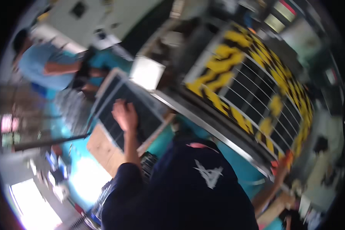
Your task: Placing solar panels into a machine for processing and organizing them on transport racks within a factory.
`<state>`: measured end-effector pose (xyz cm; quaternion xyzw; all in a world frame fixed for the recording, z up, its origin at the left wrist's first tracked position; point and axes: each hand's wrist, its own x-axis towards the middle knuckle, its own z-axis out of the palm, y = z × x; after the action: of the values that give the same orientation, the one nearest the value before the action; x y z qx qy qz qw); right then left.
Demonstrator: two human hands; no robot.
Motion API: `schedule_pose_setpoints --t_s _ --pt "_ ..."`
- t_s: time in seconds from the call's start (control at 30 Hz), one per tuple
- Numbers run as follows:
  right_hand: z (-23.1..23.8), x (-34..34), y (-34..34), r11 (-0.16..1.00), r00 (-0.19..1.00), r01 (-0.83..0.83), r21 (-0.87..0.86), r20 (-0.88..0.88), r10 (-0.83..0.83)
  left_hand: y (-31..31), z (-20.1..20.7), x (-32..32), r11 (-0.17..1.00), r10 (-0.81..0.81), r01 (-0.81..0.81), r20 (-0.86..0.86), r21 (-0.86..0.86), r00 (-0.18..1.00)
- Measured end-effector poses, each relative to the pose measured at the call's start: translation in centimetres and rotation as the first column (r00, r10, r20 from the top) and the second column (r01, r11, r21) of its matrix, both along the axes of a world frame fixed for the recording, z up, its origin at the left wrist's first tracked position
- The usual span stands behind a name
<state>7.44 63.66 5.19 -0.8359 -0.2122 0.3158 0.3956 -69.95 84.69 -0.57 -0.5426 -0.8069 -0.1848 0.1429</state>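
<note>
My left hand (125,115) lies with its fingers spread on a dark rectangular panel (143,124) with a pale border. The panel rests on a light wooden board (103,147). My right arm reaches out to the far right, where my right hand (282,168) is at the corner of a machine with yellow and black striped edges (230,55). Red-orange parts (274,168) show right at that hand. Blur hides its fingers and whether it grips anything.
A person in a blue-grey shirt (46,61) works beyond the panel on the left. A white box-like block (147,73) stands at the panel's far corner. A long metal rail (211,126) runs along the machine's near side. Teal floor (241,161) shows below it.
</note>
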Motion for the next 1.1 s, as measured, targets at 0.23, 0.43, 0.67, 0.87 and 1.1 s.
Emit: schedule_pose_setpoints --t_s 0.23,0.43,0.67,0.87,1.1 --pt "11.4 -24.5 8.0 0.835 0.856 -0.425 -0.35 0.144 0.496 0.0 -1.4 -1.0 0.997 -0.039 0.04 -0.006 0.06 0.999" --pt "10.4 -24.8 6.0 0.792 0.798 -0.435 -0.429 0.223 0.56 0.4 -2.9 -1.1 0.996 -0.084 0.085 -0.02 0.042 0.996" --pt "9.5 -20.0 4.0 0.881 0.853 -0.217 -0.421 0.357 0.381 0.0 -2.9 -1.7 0.994 -0.093 0.094 -0.038 0.049 0.995" --pt "9.5 -25.2 8.2 0.844 0.852 -0.396 -0.361 0.197 0.484 0.2 -3.4 -1.8 0.995 -0.089 0.091 -0.041 0.044 0.995" --pt "7.7 -30.3 15.2 0.706 0.656 -0.622 -0.339 0.268 0.706 -0.1 -2.5 -1.0 0.996 -0.073 0.074 -0.021 0.052 0.997"
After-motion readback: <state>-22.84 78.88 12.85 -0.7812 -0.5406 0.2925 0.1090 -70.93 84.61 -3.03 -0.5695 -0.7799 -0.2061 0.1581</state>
